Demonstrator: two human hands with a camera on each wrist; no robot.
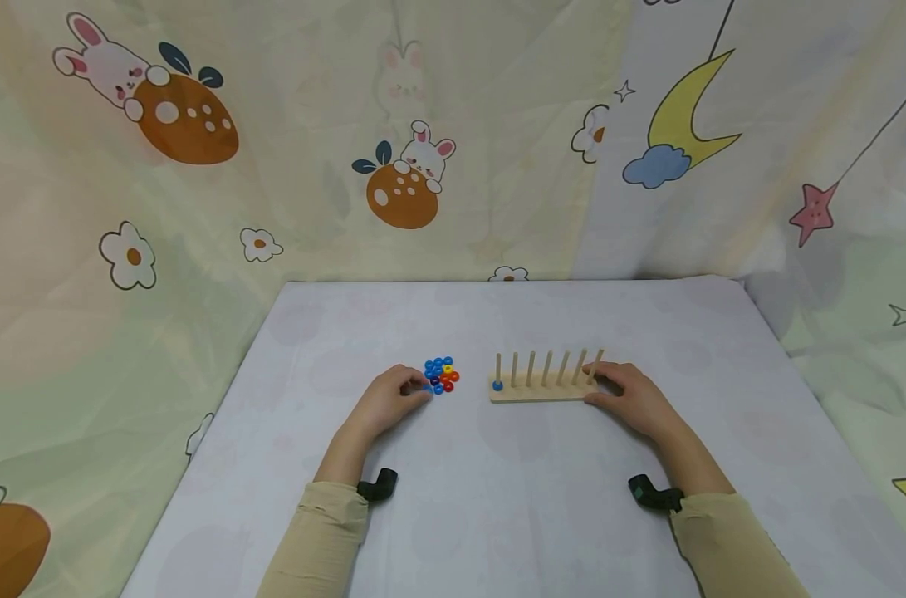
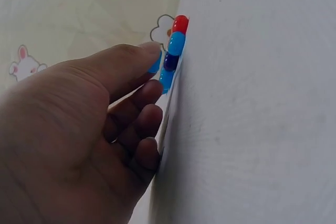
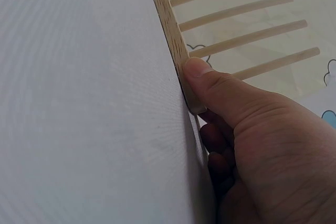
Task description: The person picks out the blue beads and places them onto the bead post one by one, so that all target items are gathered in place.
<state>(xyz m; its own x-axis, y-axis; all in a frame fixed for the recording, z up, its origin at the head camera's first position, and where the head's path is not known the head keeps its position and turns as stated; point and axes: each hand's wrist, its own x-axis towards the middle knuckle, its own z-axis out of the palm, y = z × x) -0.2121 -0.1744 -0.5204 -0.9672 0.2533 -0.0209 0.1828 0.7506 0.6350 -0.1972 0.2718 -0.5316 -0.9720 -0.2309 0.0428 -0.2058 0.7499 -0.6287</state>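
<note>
My left hand [image 1: 393, 397] is at the left side of a small cluster of ring beads [image 1: 438, 374], blue, red, orange, yellow and dark blue. Its thumb and fingertips pinch a blue bead [image 2: 155, 63], mostly covered by the thumb in the left wrist view. Right of the cluster stands a wooden peg board [image 1: 535, 394] with a row of several upright pegs. One blue bead [image 1: 497, 385] sits low on its leftmost peg. My right hand [image 1: 632, 399] grips the board's right end, thumb [image 3: 198, 68] on the front edge and fingers behind.
Both hands work over a table with a white cloth [image 1: 512, 498]. A printed curtain [image 1: 497, 166] with rabbits, flowers and a moon hangs behind and around it. Black wrist cameras [image 1: 379, 485] are strapped to both wrists.
</note>
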